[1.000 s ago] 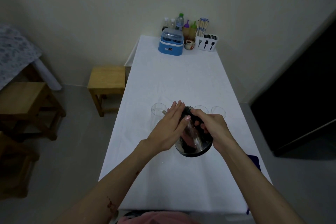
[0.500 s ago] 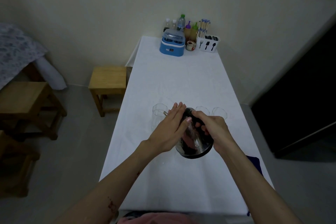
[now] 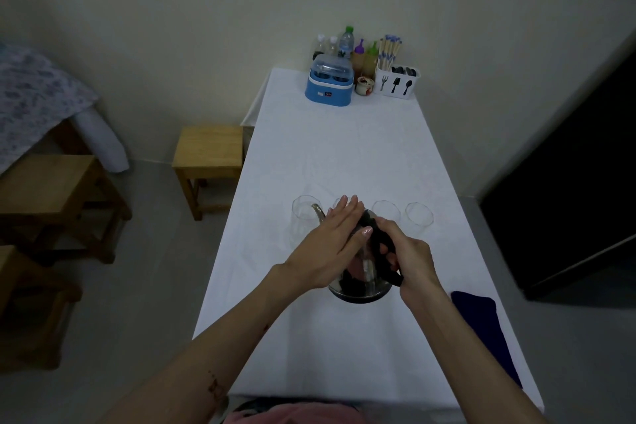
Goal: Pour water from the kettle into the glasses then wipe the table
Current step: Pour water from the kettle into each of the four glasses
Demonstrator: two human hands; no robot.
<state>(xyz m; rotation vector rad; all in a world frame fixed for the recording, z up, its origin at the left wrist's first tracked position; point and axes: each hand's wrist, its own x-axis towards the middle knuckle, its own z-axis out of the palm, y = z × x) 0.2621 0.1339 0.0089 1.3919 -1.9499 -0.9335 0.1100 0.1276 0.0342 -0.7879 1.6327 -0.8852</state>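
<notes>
The kettle (image 3: 361,282) is tilted, spout (image 3: 318,212) pointing far-left at the leftmost glass (image 3: 304,212), over the near middle of the white table (image 3: 344,155). The right hand (image 3: 407,253) is wrapped closed around the kettle's black handle. The left hand (image 3: 332,243) lies flat, fingers extended, pressed on the kettle's top; it grips nothing. Four clear glasses stand in a row just beyond the kettle; the second is mostly hidden behind the left hand, the third (image 3: 386,213) and fourth (image 3: 419,215) stand to the right. A dark blue cloth (image 3: 481,327) lies along the near right table edge. At the far end: a blue container (image 3: 329,84), bottles (image 3: 346,43), a cutlery holder (image 3: 397,81). A wooden stool (image 3: 208,157) stands left of the table.
</notes>
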